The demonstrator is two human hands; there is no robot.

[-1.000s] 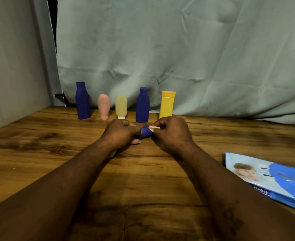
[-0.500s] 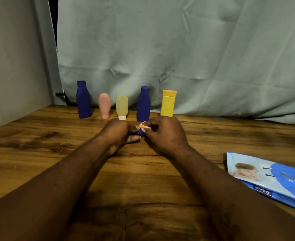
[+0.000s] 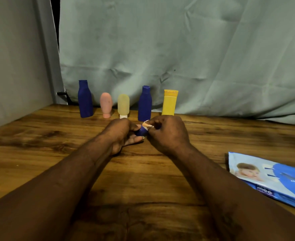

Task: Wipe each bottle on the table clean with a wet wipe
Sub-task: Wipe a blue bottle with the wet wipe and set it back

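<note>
Your left hand [image 3: 122,133] curls round a small blue object [image 3: 142,131]; your right hand [image 3: 167,134] pinches a wipe [image 3: 146,124] against it, near the table's [image 3: 39,136] far edge.

five bottles, one pack, two small bits
upper middle: left blue bottle [image 3: 85,100], pink bottle [image 3: 106,105], pale yellow bottle [image 3: 123,105], right blue bottle [image 3: 144,105], yellow tube [image 3: 169,103]; centre: one small blue piece [image 3: 141,132], one pale wipe scrap [image 3: 147,125]; lower right: one wipe pack [image 3: 273,180].

Dim, warm, uneven light. Table [image 3: 230,136] brighter at far right. Near forearms [image 3: 56,188] almost black, with soft shadow pooled beneath. Edges bow, wide-angle. Overall slightly soft.
</note>
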